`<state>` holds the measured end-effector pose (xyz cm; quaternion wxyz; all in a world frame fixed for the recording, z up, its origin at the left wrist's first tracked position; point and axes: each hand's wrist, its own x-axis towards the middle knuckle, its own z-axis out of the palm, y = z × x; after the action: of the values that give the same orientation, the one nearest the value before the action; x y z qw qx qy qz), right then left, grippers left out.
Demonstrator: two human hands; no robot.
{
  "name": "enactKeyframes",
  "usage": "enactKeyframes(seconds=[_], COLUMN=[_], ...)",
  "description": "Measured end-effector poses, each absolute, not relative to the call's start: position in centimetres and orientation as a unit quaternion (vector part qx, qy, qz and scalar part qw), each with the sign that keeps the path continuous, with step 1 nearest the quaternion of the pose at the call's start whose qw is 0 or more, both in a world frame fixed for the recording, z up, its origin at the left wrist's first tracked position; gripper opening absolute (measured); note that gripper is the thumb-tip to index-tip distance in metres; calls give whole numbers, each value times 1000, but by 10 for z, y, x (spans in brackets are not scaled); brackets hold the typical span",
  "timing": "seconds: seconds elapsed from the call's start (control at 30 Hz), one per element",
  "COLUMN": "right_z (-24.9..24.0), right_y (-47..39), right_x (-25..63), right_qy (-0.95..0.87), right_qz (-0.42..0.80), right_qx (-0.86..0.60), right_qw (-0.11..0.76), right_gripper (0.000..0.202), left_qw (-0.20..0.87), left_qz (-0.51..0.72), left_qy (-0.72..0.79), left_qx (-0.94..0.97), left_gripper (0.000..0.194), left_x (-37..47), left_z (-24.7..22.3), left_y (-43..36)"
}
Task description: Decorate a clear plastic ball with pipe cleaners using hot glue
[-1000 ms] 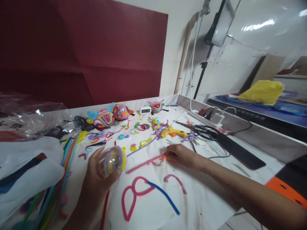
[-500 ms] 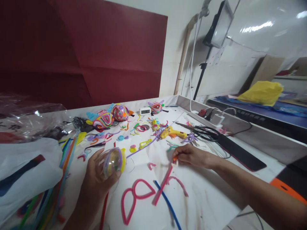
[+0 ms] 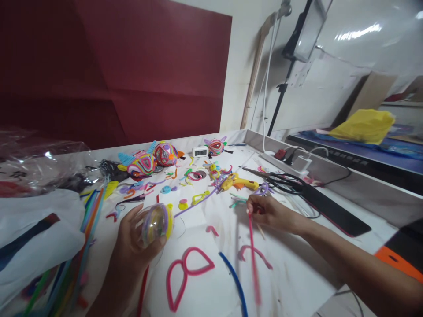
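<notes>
My left hand (image 3: pixel 132 246) is wrapped round a clear plastic ball (image 3: pixel 154 223) banded with purple and yellow strips. Further right, my right hand (image 3: pixel 264 213) pinches the upper end of a pink pipe cleaner (image 3: pixel 253 259), which hangs down and is blurred at its lower end. Between the hands lies a pink double loop (image 3: pixel 198 260) on white paper. A blue pipe cleaner (image 3: pixel 236 279) rests right of the loops, and a curved pink piece (image 3: pixel 264 256) is behind the hanging strip.
Decorated balls (image 3: pixel 142 164) stand at the back beside a small white clock (image 3: pixel 200 152). A yellow glue gun (image 3: pixel 239 182), scissors (image 3: pixel 256 171) and a black cable lie beyond my right hand. Coloured strips (image 3: pixel 94 220) and plastic bags are at the left. A power strip (image 3: pixel 280 162) is back right.
My right hand has moved right and lifted the pink pipe cleaner off the table; it now hangs down. The blue pipe cleaner and curved pink piece have shifted slightly right. My left hand is nearly still.
</notes>
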<state>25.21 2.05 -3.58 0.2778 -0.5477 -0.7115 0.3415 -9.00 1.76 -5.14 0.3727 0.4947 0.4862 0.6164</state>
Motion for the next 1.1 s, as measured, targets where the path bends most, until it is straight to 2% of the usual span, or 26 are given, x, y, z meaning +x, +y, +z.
enactKeyframes(seconds=[0.27, 0.4, 0.6, 0.73, 0.83, 0.93, 1.1], right_z=[-33, -25, -17, -13, -5, 1, 5], right_y=[25, 23, 23, 25, 30, 34, 39], right_x=[253, 249, 245, 244, 242, 240, 239], right_qy=[-739, -759, -782, -780, -767, -764, -767], right_qz=[302, 276, 170, 108, 79, 97, 206], right_qx=[-546, -549, -577, -601, -620, -620, -587], right_qw=[254, 216, 162, 138, 148, 152, 158], right_gripper=[19, 16, 24, 36, 28, 18, 29], left_qw=[389, 393, 398, 398, 386, 383, 395], left_qz=[607, 606, 596, 598, 607, 610, 604], left_qy=[479, 475, 477, 477, 479, 481, 476], left_qx=[500, 503, 508, 507, 503, 500, 503], left_gripper=[76, 77, 78, 78, 78, 76, 75], left_x=[-91, -91, -92, -90, -88, -87, -88], left_z=[-48, -46, -42, -40, -39, -38, -37], left_y=[14, 12, 11, 10, 9, 8, 7])
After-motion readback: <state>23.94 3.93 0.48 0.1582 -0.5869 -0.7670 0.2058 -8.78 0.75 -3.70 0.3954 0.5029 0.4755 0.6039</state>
